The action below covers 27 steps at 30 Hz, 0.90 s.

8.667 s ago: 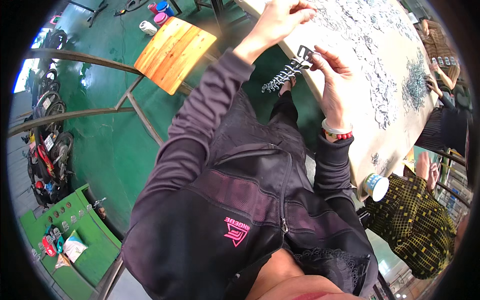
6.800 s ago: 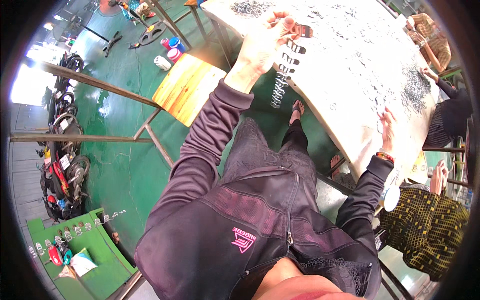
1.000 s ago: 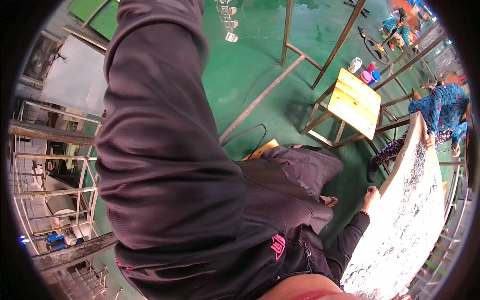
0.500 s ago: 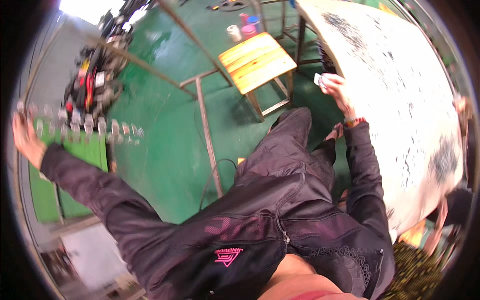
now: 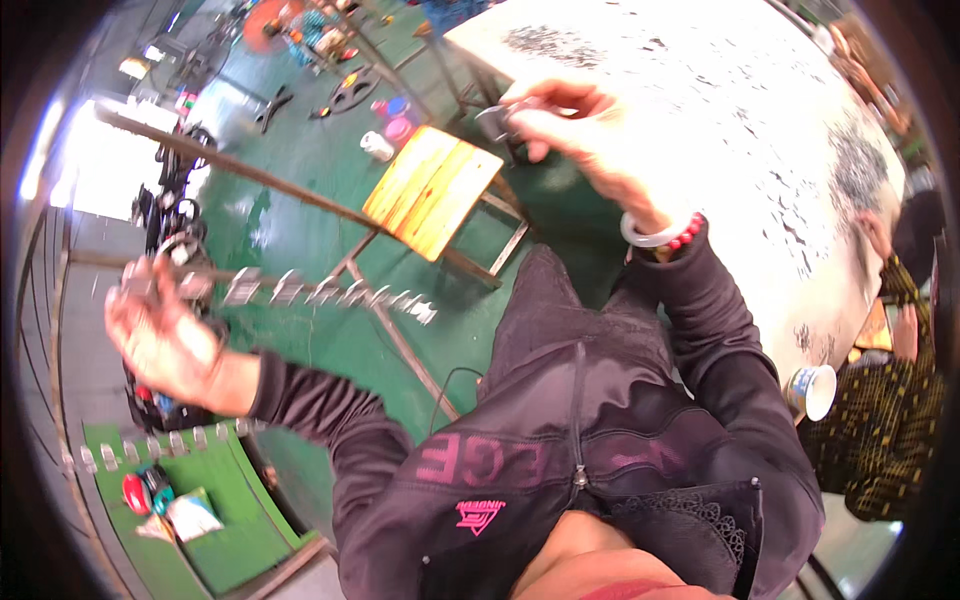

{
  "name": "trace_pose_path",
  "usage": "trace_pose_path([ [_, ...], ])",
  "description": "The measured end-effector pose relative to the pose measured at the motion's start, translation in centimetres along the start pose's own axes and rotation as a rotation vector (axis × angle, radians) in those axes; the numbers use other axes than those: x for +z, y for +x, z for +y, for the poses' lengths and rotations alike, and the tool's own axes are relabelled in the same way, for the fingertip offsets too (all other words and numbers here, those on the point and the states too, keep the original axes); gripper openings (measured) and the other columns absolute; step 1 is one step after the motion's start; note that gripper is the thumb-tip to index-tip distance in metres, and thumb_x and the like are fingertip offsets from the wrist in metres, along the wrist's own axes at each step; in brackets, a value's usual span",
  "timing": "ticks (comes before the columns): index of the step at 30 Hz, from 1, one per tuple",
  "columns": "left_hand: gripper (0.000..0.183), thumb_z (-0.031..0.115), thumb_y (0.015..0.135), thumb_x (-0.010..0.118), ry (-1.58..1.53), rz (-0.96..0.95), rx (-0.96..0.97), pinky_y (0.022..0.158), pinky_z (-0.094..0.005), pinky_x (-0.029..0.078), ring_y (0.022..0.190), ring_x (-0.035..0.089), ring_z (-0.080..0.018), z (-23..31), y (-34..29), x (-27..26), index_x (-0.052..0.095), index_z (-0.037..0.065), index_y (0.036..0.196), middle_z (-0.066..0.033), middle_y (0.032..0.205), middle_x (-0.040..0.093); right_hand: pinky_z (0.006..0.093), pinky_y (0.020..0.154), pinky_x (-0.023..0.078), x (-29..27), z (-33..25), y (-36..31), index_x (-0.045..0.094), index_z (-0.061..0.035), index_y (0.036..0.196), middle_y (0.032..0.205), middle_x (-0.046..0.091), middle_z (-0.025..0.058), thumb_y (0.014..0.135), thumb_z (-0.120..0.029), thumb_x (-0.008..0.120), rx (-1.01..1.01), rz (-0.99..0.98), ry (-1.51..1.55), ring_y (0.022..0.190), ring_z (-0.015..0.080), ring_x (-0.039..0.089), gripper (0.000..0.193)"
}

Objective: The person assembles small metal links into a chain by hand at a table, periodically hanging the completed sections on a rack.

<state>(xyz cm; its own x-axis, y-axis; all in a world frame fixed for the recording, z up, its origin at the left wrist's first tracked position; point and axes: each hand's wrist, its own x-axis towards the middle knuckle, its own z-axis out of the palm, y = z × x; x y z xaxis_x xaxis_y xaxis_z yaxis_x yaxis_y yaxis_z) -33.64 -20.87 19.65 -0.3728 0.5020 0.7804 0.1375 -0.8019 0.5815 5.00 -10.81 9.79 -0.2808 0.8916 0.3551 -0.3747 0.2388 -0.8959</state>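
Observation:
My right hand (image 5: 590, 140) is raised near the far edge of the large pale table, with thumb and fingers pinched on a small shiny metal piece (image 5: 492, 122). A white bangle and a red bead bracelet circle that wrist. On the left, my left hand (image 5: 175, 340) is lifted with its palm up and fingers bent around a small grey metal piece (image 5: 140, 286), somewhat blurred. That piece is at the near end of a row of similar metal pieces (image 5: 325, 291) along a thin bar. A second such row (image 5: 175, 442) runs lower, above a green board.
A wooden stool (image 5: 435, 190) stands ahead on the green floor, with jars (image 5: 398, 131) beyond it. Metal frame bars (image 5: 240, 178) cross the left. Dark flakes lie on the pale table (image 5: 690, 110). A paper cup (image 5: 811, 392) and a person in patterned clothing (image 5: 870, 440) are at right.
The view has turned. My left hand has come in from the far left edge to the upper row of pieces. My right hand is higher and further left, still pinching its piece.

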Motion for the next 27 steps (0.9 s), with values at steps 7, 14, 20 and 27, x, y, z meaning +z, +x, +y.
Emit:
trace_pose_path([
  [7, 0.016, 0.006, 0.091, 0.050, -0.307, -0.165, -0.134, 0.088, -0.0498, 0.048, 0.094, 0.060, -0.0310, -7.6, -5.3, 11.3, 0.053, 0.002, 0.106, -0.0215, 0.102, 0.060, 0.0175, 0.059, 0.044, 0.0, 0.2, 1.2, 0.064, -0.0030, 0.095, 0.076, 0.060, -0.0021, 0.080, -0.007, 0.067, -0.042, 0.083, -0.030, 0.064, 0.0032, 0.051, 0.016],
  [14, 0.016, -0.001, 0.082, 0.062, -0.137, -0.386, -0.321, 0.072, -0.0254, 0.049, 0.079, 0.059, -0.0122, -13.5, -12.9, 21.1, 0.056, -0.001, 0.096, -0.0056, 0.084, 0.063, 0.0202, 0.065, 0.047, -1.2, 1.6, 0.5, 0.067, -0.0007, 0.097, 0.086, 0.068, 0.0047, 0.080, -0.006, 0.067, -0.007, 0.298, -0.090, 0.071, 0.0073, 0.058, 0.018],
  [20, 0.006, 0.001, 0.087, 0.057, 0.049, -0.635, -0.286, 0.077, -0.0244, 0.047, 0.085, 0.058, -0.0117, -17.0, -18.1, 24.5, 0.058, 0.000, 0.092, -0.0058, 0.088, 0.061, 0.0201, 0.062, 0.049, -4.0, 4.0, -2.7, 0.065, 0.0015, 0.098, 0.085, 0.067, 0.0066, 0.080, -0.002, 0.067, 0.007, 0.509, -0.130, 0.068, 0.0086, 0.060, 0.018],
  [27, 0.009, 0.003, 0.083, 0.063, 0.097, -0.733, -0.188, 0.069, -0.0268, 0.049, 0.079, 0.060, -0.0160, -20.6, -21.9, 26.4, 0.059, 0.001, 0.090, -0.0072, 0.086, 0.062, 0.0215, 0.061, 0.049, -8.4, 7.5, -4.8, 0.065, 0.0036, 0.097, 0.081, 0.066, 0.0099, 0.079, 0.005, 0.064, 0.067, 0.585, 0.159, 0.064, 0.0116, 0.060, 0.018],
])
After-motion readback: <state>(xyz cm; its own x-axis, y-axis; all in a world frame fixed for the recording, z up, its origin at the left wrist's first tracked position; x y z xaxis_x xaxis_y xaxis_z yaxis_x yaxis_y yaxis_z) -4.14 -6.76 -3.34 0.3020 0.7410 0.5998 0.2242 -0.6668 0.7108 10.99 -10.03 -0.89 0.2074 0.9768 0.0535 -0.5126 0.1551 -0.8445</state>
